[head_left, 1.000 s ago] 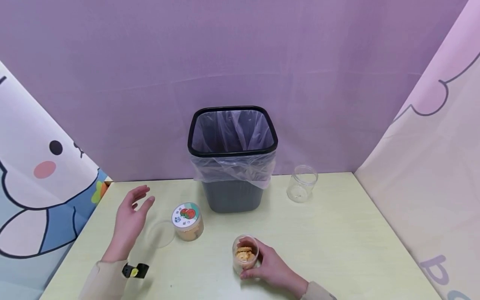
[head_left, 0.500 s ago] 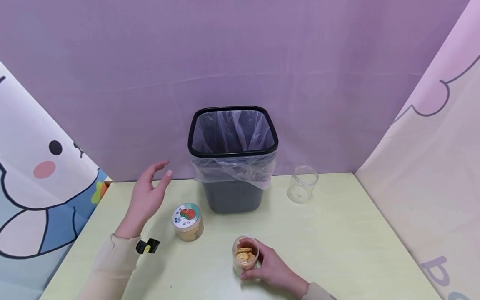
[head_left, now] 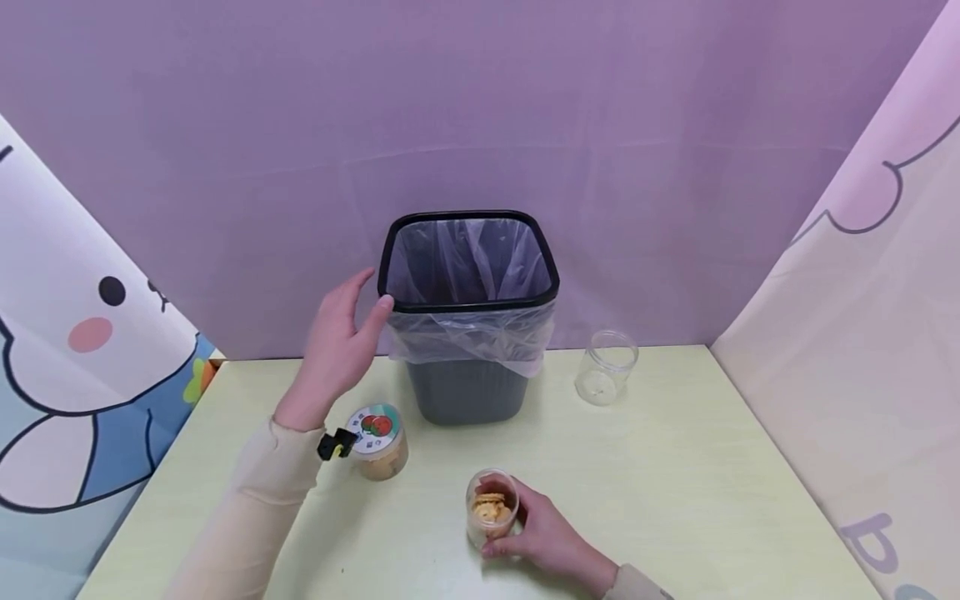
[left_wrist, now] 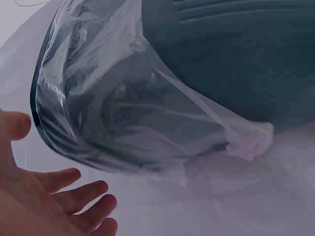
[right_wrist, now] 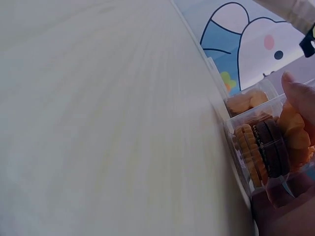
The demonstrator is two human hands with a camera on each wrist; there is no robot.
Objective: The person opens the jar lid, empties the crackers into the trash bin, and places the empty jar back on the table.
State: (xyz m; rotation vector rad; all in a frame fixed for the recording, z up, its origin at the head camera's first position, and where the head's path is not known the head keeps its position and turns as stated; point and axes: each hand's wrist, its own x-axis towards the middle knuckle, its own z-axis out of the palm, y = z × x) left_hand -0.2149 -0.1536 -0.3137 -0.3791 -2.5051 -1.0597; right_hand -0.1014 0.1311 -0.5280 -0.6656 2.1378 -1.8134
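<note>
My left hand [head_left: 341, 350] hovers by the left rim of the grey trash can [head_left: 468, 392], thumb and fingers spread apart. A faint line runs between its thumb and index finger in the left wrist view; I cannot tell whether that is something clear in its grasp. My right hand [head_left: 543, 533] grips an uncovered clear plastic jar [head_left: 480, 537] on the table, its thumb and fingers around the side. Several cookies [right_wrist: 253, 152], pale and dark brown, fill the jar. A lidded jar [head_left: 378, 442] with a strawberry-like label stands below my left forearm.
A thin plastic bag [head_left: 472, 333] lines the trash can, folded over its black rim. An empty clear jar [head_left: 600, 379] stands to the can's right. Purple cloth [head_left: 465, 100] hangs behind the pale table [head_left: 660, 467], with printed cloths at both sides.
My left hand has moved up and right, from left of the lidded jar to the trash can's rim. A faint clear ring beside that jar no longer shows. My right hand stays put.
</note>
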